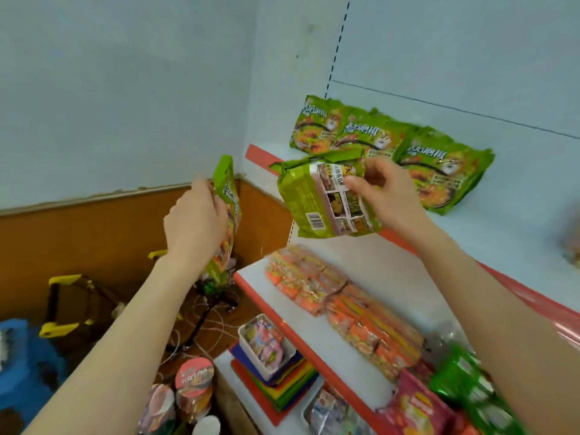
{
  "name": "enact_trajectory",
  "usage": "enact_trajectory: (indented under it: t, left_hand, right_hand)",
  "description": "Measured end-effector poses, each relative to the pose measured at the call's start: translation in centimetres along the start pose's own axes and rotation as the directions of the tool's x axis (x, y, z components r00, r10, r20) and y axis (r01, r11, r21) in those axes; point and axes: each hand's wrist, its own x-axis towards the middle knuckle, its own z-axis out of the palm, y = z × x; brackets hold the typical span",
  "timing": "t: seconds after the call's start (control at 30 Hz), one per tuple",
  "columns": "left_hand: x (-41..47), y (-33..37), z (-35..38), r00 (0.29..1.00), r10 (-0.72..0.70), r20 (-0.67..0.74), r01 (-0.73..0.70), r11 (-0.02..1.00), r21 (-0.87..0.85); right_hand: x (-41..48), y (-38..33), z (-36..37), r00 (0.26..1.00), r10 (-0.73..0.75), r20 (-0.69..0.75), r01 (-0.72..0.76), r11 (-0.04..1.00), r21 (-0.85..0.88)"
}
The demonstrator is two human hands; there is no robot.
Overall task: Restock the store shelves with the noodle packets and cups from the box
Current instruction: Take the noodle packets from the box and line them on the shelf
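Left hand (196,222): grips one green noodle packet (226,211) edge-on, beside the shelves.
Right hand (387,191): pinches a second green packet (317,196), back showing, at the top shelf (502,221) edge.
Shelved packets (389,149): three lean against the back panel.

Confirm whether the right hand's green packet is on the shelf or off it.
Off it: the right hand grips the packet in mid-air before the top shelf, barcode showing.

Each hand grips a green noodle packet: left hand (196,221) at frame centre-left, right hand (387,193) before three green packets (392,146) on the upper shelf (502,233)
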Motion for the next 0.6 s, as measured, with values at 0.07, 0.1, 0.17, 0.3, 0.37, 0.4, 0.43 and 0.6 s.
enact_trajectory:
  t: [0.07, 0.1, 0.17, 0.3, 0.37, 0.4, 0.43, 0.6]
  left_hand:
    - [0.3, 1.5, 0.3, 1.0, 0.021, 0.005, -0.02, 0.999, -0.033]
    - [0.4, 2.2, 0.4, 1.0, 0.029, 0.005, -0.028, 0.999, -0.045]
    - [0.5, 3.6, 0.8, 0.999, 0.04, 0.005, -0.04, 0.998, -0.055]
    - [0.3, 5.9, 2.0, 0.999, 0.04, 0.01, -0.039, 0.996, -0.079]
    - [0.0, 6.8, 2.6, 0.999, 0.029, 0.016, -0.027, 0.996, -0.088]
    - [-0.1, 7.2, 3.0, 0.999, 0.026, 0.019, -0.024, 0.996, -0.09]
    - [-0.3, 7.7, 3.3, 0.999, 0.025, 0.02, -0.023, 0.996, -0.091]
    - [-0.8, 9.2, 5.0, 0.999, 0.022, 0.039, -0.02, 0.998, -0.062]
  right_hand:
    - [1.4, 0.1, -2.5, 0.993, -0.03, -0.113, 0.026, 0.999, -0.033]
    - [2.1, 0.3, -3.6, 0.986, -0.046, -0.163, 0.037, 0.998, -0.056]
    - [3.2, 1.2, -5.5, 0.967, -0.092, -0.236, 0.063, 0.99, -0.126]
    - [3.6, 4.6, -7.2, 0.955, -0.205, -0.213, 0.128, 0.935, -0.33]
    - [3.2, 6.6, -7.0, 0.966, -0.23, -0.121, 0.157, 0.888, -0.433]
    - [2.8, 7.5, -6.7, 0.966, -0.247, -0.079, 0.181, 0.862, -0.474]
    - [2.3, 8.4, -6.4, 0.962, -0.269, -0.041, 0.212, 0.836, -0.506]
    - [0.1, 10.2, -5.2, 0.943, -0.318, 0.095, 0.317, 0.778, -0.542]
